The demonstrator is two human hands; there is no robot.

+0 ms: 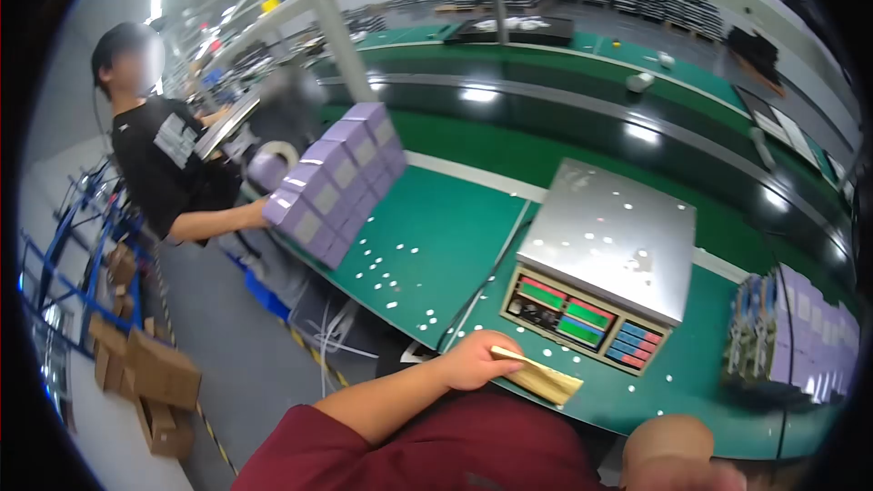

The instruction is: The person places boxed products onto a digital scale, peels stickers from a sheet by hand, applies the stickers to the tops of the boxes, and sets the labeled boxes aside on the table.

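My left hand [482, 361] is closed on a flat yellowish packet [538, 376], with the thumb on top, at the front edge of the green table [427, 227]. Just beyond the packet stands a weighing scale [609, 241] with a bare metal plate and a lit display. My right hand [677, 459] is low at the bottom edge of the view, blurred and partly cut off; its fingers cannot be made out. Small white dots lie scattered on the table around the scale.
Stacked purple boxes [341, 182] stand at the table's left end, touched by a co-worker's hand [259, 215]. More purple packs [800, 332] stand at the right. A cable crosses the table left of the scale. Cardboard boxes [159, 373] lie on the floor.
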